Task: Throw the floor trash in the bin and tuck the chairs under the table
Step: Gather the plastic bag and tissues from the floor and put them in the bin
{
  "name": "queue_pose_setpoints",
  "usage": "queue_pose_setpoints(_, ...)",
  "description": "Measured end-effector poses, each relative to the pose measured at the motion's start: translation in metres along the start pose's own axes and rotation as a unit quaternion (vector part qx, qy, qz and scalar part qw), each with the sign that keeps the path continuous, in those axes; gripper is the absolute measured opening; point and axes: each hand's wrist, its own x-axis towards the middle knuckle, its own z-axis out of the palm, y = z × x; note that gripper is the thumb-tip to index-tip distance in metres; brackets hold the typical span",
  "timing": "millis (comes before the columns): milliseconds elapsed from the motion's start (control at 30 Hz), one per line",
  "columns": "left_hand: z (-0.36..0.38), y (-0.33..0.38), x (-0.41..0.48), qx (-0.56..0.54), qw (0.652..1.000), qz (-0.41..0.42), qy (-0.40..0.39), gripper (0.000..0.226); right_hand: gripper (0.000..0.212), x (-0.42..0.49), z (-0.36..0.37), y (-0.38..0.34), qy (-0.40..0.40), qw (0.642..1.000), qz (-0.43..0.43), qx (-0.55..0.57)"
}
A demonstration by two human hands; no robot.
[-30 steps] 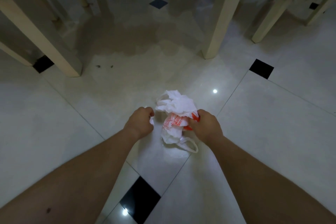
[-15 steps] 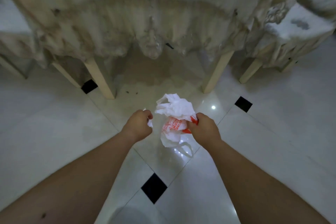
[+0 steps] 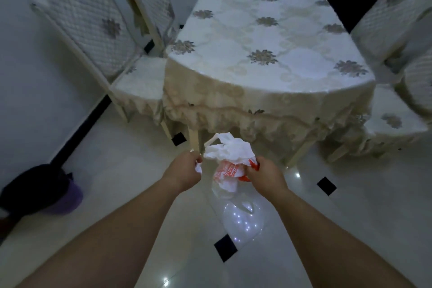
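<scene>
The room is dim, with a cool grey-blue cast. Light comes from above: small white glints lie on the glossy floor (image 3: 350,217), most in 1 cluster. The tabletop (image 3: 268,37) is the brightest area, a little washed out, and deep shadow sits under its cloth (image 3: 233,105). The wide lens bends the tabletop edge and tilts the chairs (image 3: 88,28) outward. The left hand (image 3: 184,170), the right hand (image 3: 265,174) and the trash (image 3: 230,154) look sharpest; the dark bin (image 3: 35,189) at the left edge is smeared.

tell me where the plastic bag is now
Head view, centre: the plastic bag hangs from the right hand, beside the left hand pinching a white scrap, just in front of the table.
</scene>
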Motion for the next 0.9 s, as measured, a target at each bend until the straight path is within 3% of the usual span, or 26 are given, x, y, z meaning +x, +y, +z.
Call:
queue_pose_setpoints(100, -0.053, -0.012, -0.023, -0.005, 0.999, -0.022, 0.022, 0.021, 0.009, -0.014, -0.002, -0.058, -0.018, 0.999, -0.016, 0.030)
queue_pose_setpoints(367, -0.173, -0.081, -0.075, -0.003, 0.995, -0.061, 0.079, 0.018, 0.011, -0.024, 0.045, -0.194, -0.066, 0.995, -0.066, 0.034)
queue_pose_setpoints(533, -0.243, -0.145, -0.101, -0.005, 0.990, -0.095, 0.107, 0.022, 0.010, -0.030, 0.097, -0.262, -0.086, 0.992, -0.091, 0.003)
queue_pose_setpoints(667, -0.293, -0.196, -0.120, -0.020, 0.983, -0.125, 0.132, 0.026, 0.021, -0.037, 0.147, -0.316, -0.125, 0.986, -0.108, -0.012)
queue_pose_setpoints(900, -0.350, -0.283, -0.158, -0.023, 0.976, -0.161, 0.146, 0.021, 0.011, -0.061, 0.229, -0.399, -0.145, 0.978, -0.146, -0.042)
